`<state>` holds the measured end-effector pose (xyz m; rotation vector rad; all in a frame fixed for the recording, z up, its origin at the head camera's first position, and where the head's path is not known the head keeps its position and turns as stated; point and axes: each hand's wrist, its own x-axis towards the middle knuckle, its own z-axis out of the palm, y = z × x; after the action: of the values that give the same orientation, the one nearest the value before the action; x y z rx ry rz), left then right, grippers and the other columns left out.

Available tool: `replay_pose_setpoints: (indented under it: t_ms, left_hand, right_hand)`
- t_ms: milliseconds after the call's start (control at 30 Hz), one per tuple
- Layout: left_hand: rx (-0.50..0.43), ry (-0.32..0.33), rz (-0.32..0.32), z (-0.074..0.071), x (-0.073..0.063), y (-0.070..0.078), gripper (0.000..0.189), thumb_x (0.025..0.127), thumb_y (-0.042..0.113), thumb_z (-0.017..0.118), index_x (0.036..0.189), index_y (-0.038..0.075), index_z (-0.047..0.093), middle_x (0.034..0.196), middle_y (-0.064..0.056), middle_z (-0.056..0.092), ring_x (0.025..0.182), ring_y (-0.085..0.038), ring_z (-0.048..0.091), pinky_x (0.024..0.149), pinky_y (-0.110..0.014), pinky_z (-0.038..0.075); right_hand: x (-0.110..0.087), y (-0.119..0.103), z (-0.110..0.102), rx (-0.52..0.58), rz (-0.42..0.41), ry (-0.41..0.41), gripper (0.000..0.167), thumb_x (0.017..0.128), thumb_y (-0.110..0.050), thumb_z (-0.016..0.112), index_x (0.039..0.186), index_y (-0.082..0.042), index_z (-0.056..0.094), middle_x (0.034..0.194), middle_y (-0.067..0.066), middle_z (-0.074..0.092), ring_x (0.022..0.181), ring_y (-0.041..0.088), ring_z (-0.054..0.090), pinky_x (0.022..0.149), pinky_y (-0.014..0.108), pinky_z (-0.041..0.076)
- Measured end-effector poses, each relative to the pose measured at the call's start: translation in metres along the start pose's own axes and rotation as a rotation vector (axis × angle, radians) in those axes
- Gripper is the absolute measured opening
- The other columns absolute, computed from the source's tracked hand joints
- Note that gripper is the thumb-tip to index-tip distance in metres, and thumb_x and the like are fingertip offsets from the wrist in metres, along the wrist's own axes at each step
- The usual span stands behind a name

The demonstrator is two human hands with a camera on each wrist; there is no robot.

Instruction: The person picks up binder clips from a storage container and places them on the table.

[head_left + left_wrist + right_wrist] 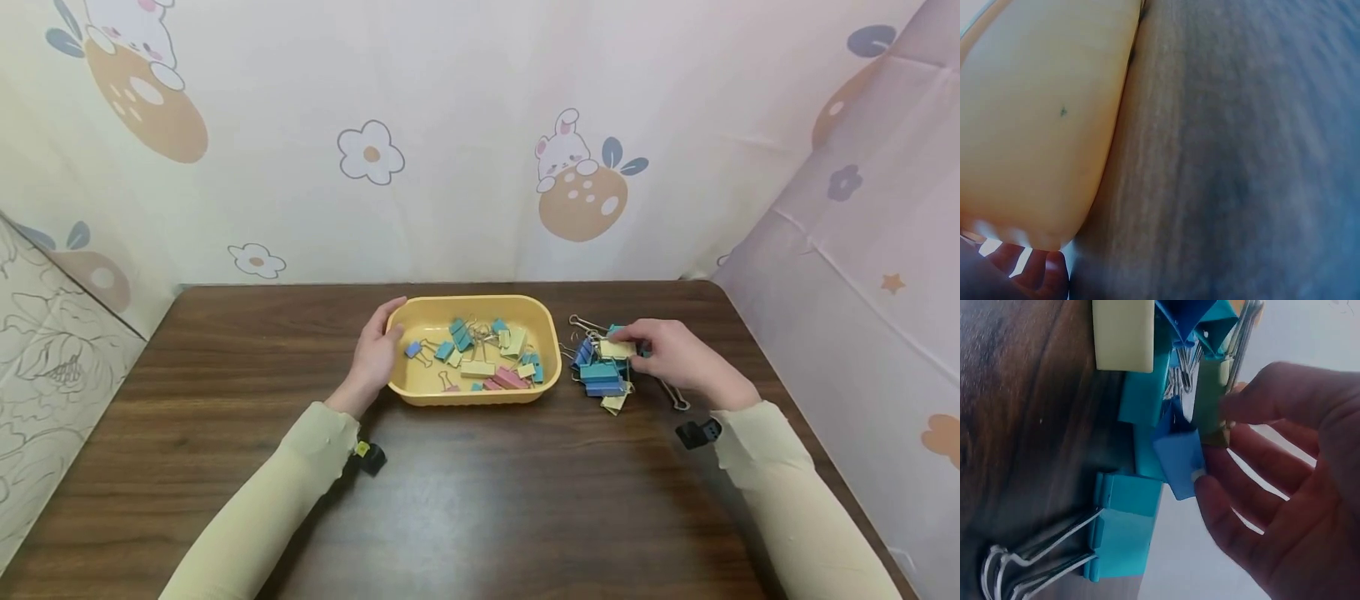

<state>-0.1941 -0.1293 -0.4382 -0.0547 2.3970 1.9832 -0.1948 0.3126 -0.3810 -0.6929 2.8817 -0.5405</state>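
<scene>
My left hand (372, 357) holds the left end of a yellow plastic tray (472, 400), thumb at the rim and fingers along the outer side. In the left wrist view, its fingertips show beneath the tray's wall (1041, 125). Over a pile of binder clips right of the tray, my right hand (678, 358) pinches a yellow binder clip (1210, 406) between thumb and fingers. Another finger touches a small blue binder clip (1182, 459) in the right wrist view. Beside these lies a large teal binder clip (1124, 525) with wire handles spread.
Inside the tray lie several blue, teal, yellow and pink binder clips, among them a pink one (512, 378). The dark wooden table (480, 500) ends at a patterned curtain (465, 167) behind and at the right.
</scene>
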Motion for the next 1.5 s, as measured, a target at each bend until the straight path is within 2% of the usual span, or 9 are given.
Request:
replay_pose_setpoints:
  t_ms: [233, 600, 833, 1100, 1333, 1500]
  left_hand:
    - [0.005, -0.006, 0.007, 0.000, 0.002, 0.001, 0.043, 0.108, 0.013, 0.040, 0.150, 0.021, 0.042, 0.155, -0.005, 0.039, 0.135, -0.023, 0.041, 0.112, -0.044, 0.030]
    - [0.014, -0.006, 0.011, 0.000, 0.002, 0.001, 0.044, 0.107, 0.012, 0.040, 0.151, 0.019, 0.042, 0.155, -0.006, 0.038, 0.135, -0.024, 0.041, 0.111, -0.045, 0.031]
    - [0.008, 0.002, 0.005, -0.001, 0.001, -0.002, 0.043, 0.107, 0.012, 0.040, 0.150, 0.021, 0.043, 0.154, -0.005, 0.039, 0.132, -0.024, 0.043, 0.110, -0.045, 0.032]
    - [-0.006, 0.004, 0.020, -0.001, 0.000, -0.002, 0.044, 0.107, 0.010, 0.041, 0.150, 0.017, 0.042, 0.153, -0.007, 0.041, 0.131, -0.025, 0.044, 0.108, -0.045, 0.034]
    - [-0.005, 0.007, 0.022, 0.000, -0.001, -0.002, 0.044, 0.106, 0.010, 0.040, 0.150, 0.016, 0.042, 0.151, -0.008, 0.042, 0.127, -0.026, 0.046, 0.106, -0.045, 0.036]
    - [0.003, 0.006, 0.011, -0.001, 0.000, -0.002, 0.044, 0.107, 0.011, 0.040, 0.149, 0.019, 0.043, 0.152, -0.007, 0.042, 0.129, -0.024, 0.045, 0.108, -0.044, 0.035]
  right_hand:
    - [-0.003, 0.002, -0.002, -0.016, -0.011, -0.011, 0.032, 0.085, 0.007, 0.068, 0.114, -0.005, 0.071, 0.112, 0.014, 0.069, 0.089, 0.027, 0.058, 0.075, 0.044, 0.048]
    - [-0.003, 0.001, -0.002, 0.005, 0.018, -0.032, 0.030, 0.085, 0.002, 0.073, 0.114, -0.005, 0.071, 0.108, 0.011, 0.069, 0.090, 0.028, 0.059, 0.077, 0.044, 0.048]
    - [-0.003, -0.005, -0.005, 0.028, -0.002, 0.029, 0.027, 0.089, -0.002, 0.069, 0.116, -0.001, 0.069, 0.110, 0.013, 0.069, 0.094, 0.028, 0.063, 0.079, 0.049, 0.051]
    - [0.011, -0.034, -0.001, 0.063, -0.070, 0.093, 0.022, 0.091, -0.003, 0.068, 0.112, -0.003, 0.071, 0.105, 0.010, 0.070, 0.094, 0.027, 0.064, 0.081, 0.050, 0.052]
    - [0.025, -0.070, 0.020, 0.098, -0.185, 0.133, 0.015, 0.091, -0.007, 0.071, 0.106, -0.009, 0.074, 0.097, -0.001, 0.070, 0.088, 0.015, 0.063, 0.074, 0.039, 0.053]
    - [0.036, -0.099, 0.029, 0.135, -0.236, 0.143, 0.015, 0.089, -0.009, 0.075, 0.104, -0.009, 0.074, 0.095, -0.003, 0.068, 0.085, 0.014, 0.062, 0.070, 0.035, 0.051]
